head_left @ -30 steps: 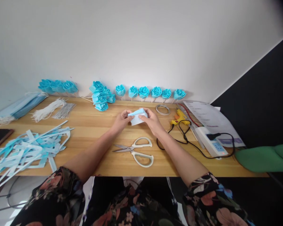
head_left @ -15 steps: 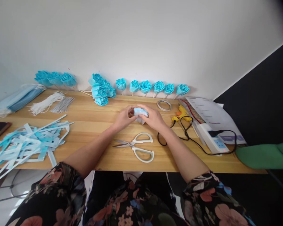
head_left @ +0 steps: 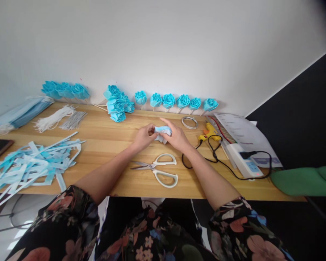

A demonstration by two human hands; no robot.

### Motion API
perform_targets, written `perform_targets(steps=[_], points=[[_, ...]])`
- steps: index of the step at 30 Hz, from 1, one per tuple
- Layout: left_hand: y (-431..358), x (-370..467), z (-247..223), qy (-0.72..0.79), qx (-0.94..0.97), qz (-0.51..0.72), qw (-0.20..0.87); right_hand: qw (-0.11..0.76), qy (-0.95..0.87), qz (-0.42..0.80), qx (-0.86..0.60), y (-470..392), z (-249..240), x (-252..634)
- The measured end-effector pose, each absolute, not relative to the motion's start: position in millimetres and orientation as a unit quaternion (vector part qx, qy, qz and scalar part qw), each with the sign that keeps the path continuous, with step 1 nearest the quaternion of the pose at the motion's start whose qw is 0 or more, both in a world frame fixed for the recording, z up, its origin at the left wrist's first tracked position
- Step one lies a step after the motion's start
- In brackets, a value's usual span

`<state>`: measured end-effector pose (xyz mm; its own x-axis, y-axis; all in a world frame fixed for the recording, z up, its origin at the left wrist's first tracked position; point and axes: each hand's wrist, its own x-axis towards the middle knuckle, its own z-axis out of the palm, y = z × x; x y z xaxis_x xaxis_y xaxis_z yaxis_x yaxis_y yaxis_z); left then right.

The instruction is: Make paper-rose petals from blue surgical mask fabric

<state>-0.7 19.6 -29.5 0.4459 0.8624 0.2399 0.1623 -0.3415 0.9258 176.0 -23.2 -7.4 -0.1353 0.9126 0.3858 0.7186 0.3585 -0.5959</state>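
Observation:
Between my two hands, just above the middle of the table, is a small folded piece of light blue and white mask fabric (head_left: 163, 129). My left hand (head_left: 145, 137) pinches its left end between thumb and fingers. On its right side, my right hand (head_left: 177, 136) grips it with the thumb in front, while the index finger sticks up away from it. White-handled scissors (head_left: 165, 173) lie partly spread on the table, nearer to me than the hands, blades pointing left. Part of the fabric is hidden behind my fingers.
Blue fabric flowers (head_left: 168, 100) on sticks line the wall. Cut strips (head_left: 35, 163), white cords (head_left: 53, 119) and face masks (head_left: 24, 110) lie left. On the right are a wire coil (head_left: 189, 127), a yellow glue gun (head_left: 209, 131), a power strip (head_left: 244, 161) and its cables.
My right index finger has lifted off the fabric and now points upward. Both hands remain in nearly the same place, with the fabric still between them. The camera view has shifted slightly.

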Motion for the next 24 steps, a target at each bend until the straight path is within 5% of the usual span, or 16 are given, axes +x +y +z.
perform_targets(steps=[6,17,24], points=[[24,-1,-28,0.351,0.661,0.427,0.508,0.422,-0.691,0.234,-0.538,-17,-8,181],[25,-6,-27,0.383,0.728,0.386,0.417,0.362,-0.704,0.212,-0.573,-13,-18,183],[23,-4,-23,0.398,0.722,0.374,0.425,0.426,-0.690,0.256,-0.526,-15,-14,180]])
